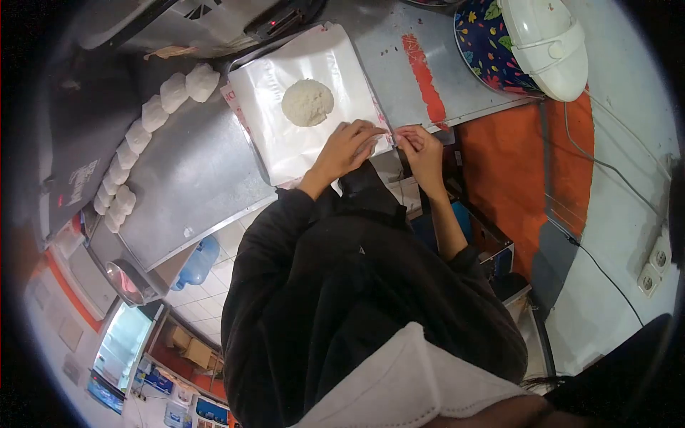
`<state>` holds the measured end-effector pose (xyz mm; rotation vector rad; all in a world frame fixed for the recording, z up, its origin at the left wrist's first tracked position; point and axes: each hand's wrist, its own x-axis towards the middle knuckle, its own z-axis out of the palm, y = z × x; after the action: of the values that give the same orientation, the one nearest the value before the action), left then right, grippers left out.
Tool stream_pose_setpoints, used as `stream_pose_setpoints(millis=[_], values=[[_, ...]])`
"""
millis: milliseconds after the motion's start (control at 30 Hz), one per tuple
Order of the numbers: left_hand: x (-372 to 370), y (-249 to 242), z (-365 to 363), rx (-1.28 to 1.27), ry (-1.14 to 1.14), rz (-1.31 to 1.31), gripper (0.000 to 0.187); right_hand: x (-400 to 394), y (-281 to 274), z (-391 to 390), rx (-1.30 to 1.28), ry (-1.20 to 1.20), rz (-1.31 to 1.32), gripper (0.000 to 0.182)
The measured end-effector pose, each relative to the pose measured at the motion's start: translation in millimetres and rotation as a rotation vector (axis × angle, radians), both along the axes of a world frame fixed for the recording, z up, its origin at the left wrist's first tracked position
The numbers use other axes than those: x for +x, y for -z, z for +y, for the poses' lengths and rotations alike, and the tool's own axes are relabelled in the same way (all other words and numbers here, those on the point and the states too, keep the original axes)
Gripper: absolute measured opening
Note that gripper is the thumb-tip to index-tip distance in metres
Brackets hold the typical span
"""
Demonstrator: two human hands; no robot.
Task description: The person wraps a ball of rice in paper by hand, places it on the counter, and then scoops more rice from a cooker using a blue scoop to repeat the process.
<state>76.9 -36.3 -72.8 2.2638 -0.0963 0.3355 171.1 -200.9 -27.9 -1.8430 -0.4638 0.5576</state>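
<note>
A round mound of white rice [307,103] sits on white wrapping paper [271,153], stacked on a metal tray [261,170]. My left hand [345,151] is over the paper's near edge, its fingertips pinched together close to the right corner. Just past that corner, my right hand [422,155] also has its thumb and fingers pinched together, almost meeting the left fingertips. Whatever lies between the fingers of either hand is too small to make out.
White wrapped bundles [152,114] line the left of the metal counter [196,171]. Red tape [422,78] marks the counter to the right. A floral bucket [488,50] with a white lid [549,53] stands at the back right. Cables hang along the wall.
</note>
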Motion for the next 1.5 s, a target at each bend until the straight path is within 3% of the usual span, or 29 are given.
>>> stream_pose_setpoints(millis=[67, 100, 167, 200, 267, 333, 400, 467, 533, 567, 600, 633, 667, 700, 733, 767, 800, 900, 933, 1000, 1033, 1100, 1167, 1300, 1367, 1400, 1467, 1500], values=[[-9.4, -3.7, -6.0, -0.360, -0.141, 0.177, 0.035, 3.5, -12.7, 1.8, -0.025, 0.056, 0.216, 0.016], [-11.4, -13.1, -6.7, -0.357, -0.145, 0.177, 0.035, 6.9, -14.5, 4.2, -0.022, 0.052, 0.216, 0.016], [-15.5, -30.6, -8.7, -0.819, -0.367, 0.318, 0.033, 14.5, -17.3, 11.1, -0.102, -0.073, 0.407, 0.024], [-18.7, -33.1, -10.1, -0.818, -0.374, 0.315, 0.033, 17.3, -18.8, 18.7, -0.101, -0.080, 0.407, 0.024], [-24.0, -36.8, -12.0, -0.786, -0.436, 0.232, 0.027, 22.3, -22.0, 42.7, -0.184, -0.175, 0.500, 0.035], [-24.4, -32.1, -19.4, -0.764, -0.453, 0.231, 0.021, 38.2, -22.5, 85.6, -0.559, -0.432, -0.123, 0.041], [-21.2, -30.8, -23.6, -0.446, -0.353, 0.087, 0.019, 49.2, -2.5, 134.9, -0.458, -0.367, -0.332, 0.041], [-15.1, -28.7, -20.1, -0.428, -0.288, 0.122, 0.019, 62.5, 36.9, 181.6, -0.366, -0.228, -0.597, 0.037], [-6.3, -26.0, -8.0, -0.355, -0.051, 0.085, 0.019, 76.1, 24.9, 205.0, -0.416, -0.218, -0.561, 0.031], [-4.1, -6.2, 1.4, -0.079, -0.069, 0.145, 0.020, 80.9, 17.5, 213.5, -0.476, -0.193, -0.517, 0.025], [-1.4, -6.7, 26.8, -0.082, -0.128, 0.069, 0.029, 88.8, 14.3, 213.0, -0.468, -0.196, -0.519, 0.025], [6.6, -18.4, 57.3, -0.048, -0.314, -0.099, 0.041, 101.0, 12.3, 203.4, -0.199, -0.367, -0.387, 0.023], [11.7, -41.5, 90.2, 0.135, -0.368, 0.073, 0.051, 110.8, 8.4, 194.1, 0.068, -0.532, -0.246, 0.022], [19.6, -61.8, 116.2, 0.207, -0.484, 0.036, 0.054, 115.5, -4.9, 188.1, 0.032, -0.615, -0.156, 0.022], [20.1, -56.7, 140.1, 0.370, -0.473, 0.063, 0.044, 116.8, -3.3, 184.2, 0.031, -0.618, -0.156, 0.022], [20.5, -59.8, 159.5, 0.477, -0.304, 0.454, 0.040, 118.0, 1.2, 180.4, 0.118, -0.685, -0.012, 0.024], [23.7, -66.6, 163.1, 0.480, -0.310, 0.445, 0.040, 120.9, 1.5, 180.3, 0.206, -0.750, 0.128, 0.025], [37.3, -92.4, 167.9, 0.358, 0.080, 0.781, 0.039, 128.1, 6.0, 177.5, 0.100, -0.968, 0.013, 0.033], [39.4, -90.1, 168.1, 0.356, 0.085, 0.784, 0.039, 128.7, 13.9, 174.6, 0.099, -0.965, 0.019, 0.033], [53.4, -80.5, 179.9, 0.110, 0.156, 0.918, 0.046, 131.8, 26.5, 176.3, -0.240, -0.908, -0.197, 0.031], [57.8, -59.5, 189.6, -0.014, 0.288, 0.951, 0.053, 129.0, 24.9, 173.3, -0.235, -0.905, -0.202, 0.031], [47.8, -20.6, 183.0, -0.088, 0.295, 0.829, 0.053, 102.1, -7.8, 159.4, -0.510, -0.340, -0.027, 0.023], [41.4, -23.7, 174.2, -0.377, 0.343, 0.694, 0.050, 69.0, -1.3, 123.7, -0.257, -0.112, -0.028, 0.023], [22.8, -27.7, 151.1, -0.319, 0.319, 0.580, 0.046, 26.3, 11.5, 89.0, -0.239, -0.165, 0.057, 0.016], [24.6, -27.3, 145.3, -0.196, 0.199, 0.603, 0.046, 21.9, 14.5, 91.0, -0.088, 0.019, -0.294, 0.012], [26.4, -25.8, 145.1, -0.189, 0.197, 0.599, 0.046, 22.9, 11.6, 92.5, -0.081, 0.019, -0.298, 0.012], [25.4, -22.2, 143.6, -0.330, 0.162, 0.584, 0.045, 19.7, 3.8, 91.7, -0.093, -0.202, -0.213, 0.017], [24.8, -20.7, 144.4, -0.326, 0.162, 0.583, 0.045, 20.4, 6.4, 91.2, -0.090, -0.201, -0.214, 0.017]])
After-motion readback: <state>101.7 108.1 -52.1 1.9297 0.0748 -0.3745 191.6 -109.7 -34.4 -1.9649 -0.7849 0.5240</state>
